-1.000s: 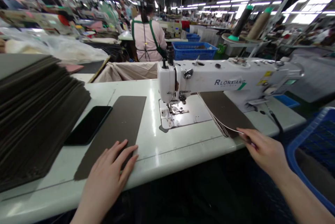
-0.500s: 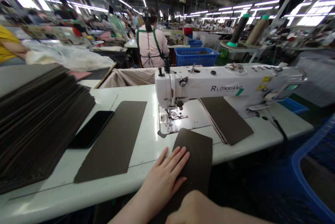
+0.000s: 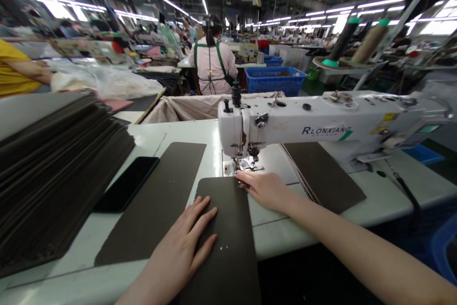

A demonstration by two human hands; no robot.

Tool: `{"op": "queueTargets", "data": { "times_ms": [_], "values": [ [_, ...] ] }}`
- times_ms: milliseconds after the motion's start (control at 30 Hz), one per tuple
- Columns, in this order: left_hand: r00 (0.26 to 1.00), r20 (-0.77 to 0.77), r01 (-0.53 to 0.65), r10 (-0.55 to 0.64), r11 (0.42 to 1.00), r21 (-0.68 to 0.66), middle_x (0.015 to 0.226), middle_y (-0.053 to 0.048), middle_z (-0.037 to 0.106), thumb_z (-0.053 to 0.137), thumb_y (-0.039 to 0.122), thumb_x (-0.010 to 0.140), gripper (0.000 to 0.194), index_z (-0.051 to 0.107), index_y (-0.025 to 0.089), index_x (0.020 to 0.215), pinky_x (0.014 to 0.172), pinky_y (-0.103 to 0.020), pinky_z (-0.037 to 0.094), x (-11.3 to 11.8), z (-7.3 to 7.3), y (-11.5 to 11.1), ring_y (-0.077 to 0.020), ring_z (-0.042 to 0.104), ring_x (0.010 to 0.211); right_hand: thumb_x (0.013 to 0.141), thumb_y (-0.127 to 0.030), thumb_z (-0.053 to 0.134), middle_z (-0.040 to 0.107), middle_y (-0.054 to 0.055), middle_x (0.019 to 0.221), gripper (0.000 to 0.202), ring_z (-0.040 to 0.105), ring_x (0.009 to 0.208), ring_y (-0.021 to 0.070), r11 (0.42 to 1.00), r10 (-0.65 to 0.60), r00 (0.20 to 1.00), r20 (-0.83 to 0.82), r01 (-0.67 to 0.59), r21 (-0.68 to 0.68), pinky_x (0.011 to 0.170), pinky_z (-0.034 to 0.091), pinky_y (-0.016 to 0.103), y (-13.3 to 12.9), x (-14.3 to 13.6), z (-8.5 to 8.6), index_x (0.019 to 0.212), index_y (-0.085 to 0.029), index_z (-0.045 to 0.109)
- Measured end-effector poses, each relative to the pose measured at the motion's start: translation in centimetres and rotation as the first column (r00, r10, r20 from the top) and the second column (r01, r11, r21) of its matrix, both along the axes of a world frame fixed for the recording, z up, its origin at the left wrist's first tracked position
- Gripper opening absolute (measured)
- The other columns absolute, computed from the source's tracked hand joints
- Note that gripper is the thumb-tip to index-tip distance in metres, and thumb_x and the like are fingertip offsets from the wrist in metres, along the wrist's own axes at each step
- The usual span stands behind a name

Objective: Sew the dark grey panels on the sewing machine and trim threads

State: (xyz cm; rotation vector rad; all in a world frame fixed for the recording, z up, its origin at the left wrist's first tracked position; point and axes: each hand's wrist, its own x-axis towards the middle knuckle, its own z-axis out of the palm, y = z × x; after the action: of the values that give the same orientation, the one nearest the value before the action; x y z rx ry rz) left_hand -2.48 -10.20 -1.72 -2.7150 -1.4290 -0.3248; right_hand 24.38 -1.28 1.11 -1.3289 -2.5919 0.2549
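A dark grey-brown panel [image 3: 228,229] lies at the table's front edge, its far end close to the needle area of the white sewing machine [image 3: 285,122]. My left hand [image 3: 189,233] rests on the panel's left part, fingers spread. At the panel's far right corner, my right hand [image 3: 262,188] has its fingers pressed together on the edge, just in front of the presser foot. A similar panel [image 3: 153,205] lies flat to the left, beside a black phone [image 3: 126,183]. Several stacked panels [image 3: 321,172] lie under the machine arm.
A tall stack of dark panels [image 3: 64,176] fills the table's left side. Thread cones [image 3: 344,41] stand at the back right. Ahead sits a person in an apron [image 3: 214,64], near a blue crate [image 3: 274,80]. A yellow sleeve [image 3: 16,69] shows at far left.
The held panel has moved left and now lies straighter, with its far edge near the needle. My left hand moved left with it; my right hand reached forward to the panel's far right corner.
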Motion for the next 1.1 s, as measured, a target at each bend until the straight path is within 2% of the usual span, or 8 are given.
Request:
{"op": "queueTargets", "data": {
  "times_ms": [167, 300, 400, 600, 733, 833, 933, 1100],
  "values": [
    [0.998, -0.029, -0.048, 0.049, 0.998, 0.040, 0.147, -0.008, 0.044, 0.050, 0.047, 0.093, 0.048, 0.048, 0.028, 0.137, 0.109, -0.049, 0.041, -0.2, 0.4, 0.9, -0.0289, 0.043, 0.134, 0.096, -0.028, 0.044, 0.042, -0.004, 0.148, 0.046, 0.055, 0.121, 0.0199, 1.000, 0.004, 1.000, -0.004, -0.004, 0.002, 0.092, 0.049, 0.034, -0.7, 1.2, -0.6, 0.142, -0.030, 0.042],
    [0.990, -0.113, -0.079, 0.086, 0.995, 0.061, 0.136, -0.010, 0.055, 0.047, 0.046, 0.094, 0.054, 0.037, 0.036, 0.146, 0.107, -0.055, 0.040, 0.5, 1.1, 1.2, -0.0297, 0.053, 0.126, 0.095, -0.027, 0.044, 0.044, -0.003, 0.147, 0.045, 0.055, 0.120, 0.0206, 1.000, -0.017, 1.000, -0.011, 0.016, -0.003, 0.093, 0.048, 0.034, -0.7, 1.0, -0.8, 0.140, -0.028, 0.043],
    [0.984, -0.132, -0.110, 0.121, 0.990, 0.086, 0.132, -0.012, 0.058, 0.047, 0.045, 0.094, 0.055, 0.037, 0.033, 0.146, 0.109, -0.059, 0.035, 0.8, 1.0, 1.3, -0.0316, 0.054, 0.124, 0.094, -0.024, 0.045, 0.046, -0.001, 0.146, 0.045, 0.056, 0.117, 0.0215, 0.999, -0.038, 0.999, -0.002, 0.038, -0.008, 0.092, 0.048, 0.034, -0.8, 1.1, -0.7, 0.139, -0.026, 0.045],
    [0.996, -0.085, 0.022, -0.017, 0.998, 0.060, 0.153, -0.011, 0.037, 0.046, 0.034, 0.094, 0.049, 0.044, 0.015, 0.140, 0.111, -0.045, 0.039, 1.2, 0.6, 2.7, -0.0262, 0.041, 0.137, 0.092, -0.026, 0.047, 0.055, 0.005, 0.136, 0.035, 0.062, 0.102, 0.0230, 0.996, -0.083, 0.996, 0.042, 0.084, -0.016, 0.082, 0.050, 0.033, -0.8, 1.0, -0.4, 0.127, -0.022, 0.051],
    [0.983, -0.109, 0.148, -0.147, 0.989, 0.003, 0.153, -0.006, 0.037, 0.047, 0.034, 0.095, 0.048, 0.043, 0.021, 0.140, 0.116, -0.043, 0.033, 1.3, 1.4, 2.3, -0.0222, 0.040, 0.138, 0.093, -0.027, 0.045, 0.039, 0.001, 0.150, 0.047, 0.059, 0.111, 0.0217, 0.999, 0.019, 1.000, 0.008, -0.019, -0.033, 0.086, 0.049, 0.032, -0.3, 0.6, 0.0, 0.139, -0.027, 0.039],
    [0.977, -0.103, 0.189, -0.188, 0.982, 0.001, 0.153, -0.003, 0.038, 0.048, 0.035, 0.094, 0.051, 0.040, 0.023, 0.143, 0.120, -0.041, 0.024, 1.4, 1.2, 1.2, -0.0198, 0.038, 0.139, 0.094, -0.028, 0.044, 0.038, -0.001, 0.151, 0.054, 0.058, 0.115, 0.0214, 0.998, 0.040, 0.999, -0.009, -0.041, -0.054, 0.089, 0.049, 0.032, 0.1, 0.4, 0.1, 0.146, -0.030, 0.031],
    [0.993, -0.075, 0.089, -0.087, 0.996, 0.018, 0.152, -0.004, 0.039, 0.049, 0.039, 0.094, 0.056, 0.035, 0.024, 0.147, 0.120, -0.047, 0.020, 1.0, 0.6, 0.9, -0.0226, 0.038, 0.139, 0.094, -0.027, 0.044, 0.044, 0.000, 0.147, 0.052, 0.057, 0.117, 0.0220, 0.997, 0.010, 1.000, -0.019, -0.011, -0.070, 0.092, 0.047, 0.033, -0.1, 0.7, -0.2, 0.145, -0.027, 0.034],
    [0.993, -0.062, -0.107, 0.105, 0.994, -0.030, 0.152, -0.003, 0.039, 0.044, 0.040, 0.097, 0.056, 0.028, 0.030, 0.149, 0.116, -0.056, 0.022, -0.6, 0.4, 2.5, -0.0252, 0.037, 0.140, 0.091, -0.022, 0.044, 0.048, 0.001, 0.144, 0.050, 0.058, 0.115, 0.0245, 0.997, -0.051, 0.999, 0.005, 0.051, -0.064, 0.089, 0.049, 0.036, -0.8, 1.5, -0.6, 0.141, -0.025, 0.042]
  ]
}}
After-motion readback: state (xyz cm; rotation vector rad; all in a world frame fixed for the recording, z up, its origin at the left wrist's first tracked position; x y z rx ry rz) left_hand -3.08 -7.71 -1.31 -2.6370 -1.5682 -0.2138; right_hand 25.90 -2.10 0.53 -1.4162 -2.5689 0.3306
